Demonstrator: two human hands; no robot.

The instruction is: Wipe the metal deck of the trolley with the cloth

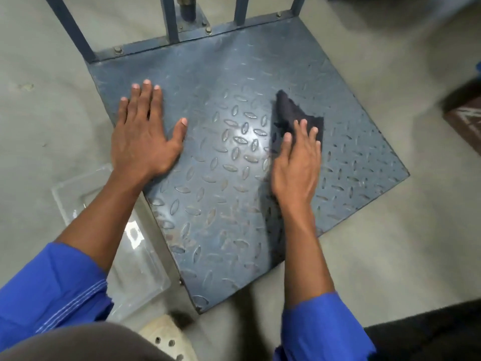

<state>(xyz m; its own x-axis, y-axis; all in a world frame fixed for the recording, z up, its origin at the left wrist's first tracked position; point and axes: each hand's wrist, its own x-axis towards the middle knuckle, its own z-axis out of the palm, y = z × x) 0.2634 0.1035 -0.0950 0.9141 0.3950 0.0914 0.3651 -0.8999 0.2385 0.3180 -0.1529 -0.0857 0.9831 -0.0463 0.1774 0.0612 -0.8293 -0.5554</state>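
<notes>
Concrete floor (390,256) | tread-plate trolley deck (221,204) | left hand (145,134) flat, fingers spread, empty | right hand (296,165) presses dark cloth (291,113), fingers flat

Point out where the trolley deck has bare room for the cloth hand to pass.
Free patches on the deck: the far strip below the upright bars, the right corner beyond the cloth, and the near part between the forearms. Crowded: the left edge under the flat left hand, and under the right hand pressing the cloth.
</notes>
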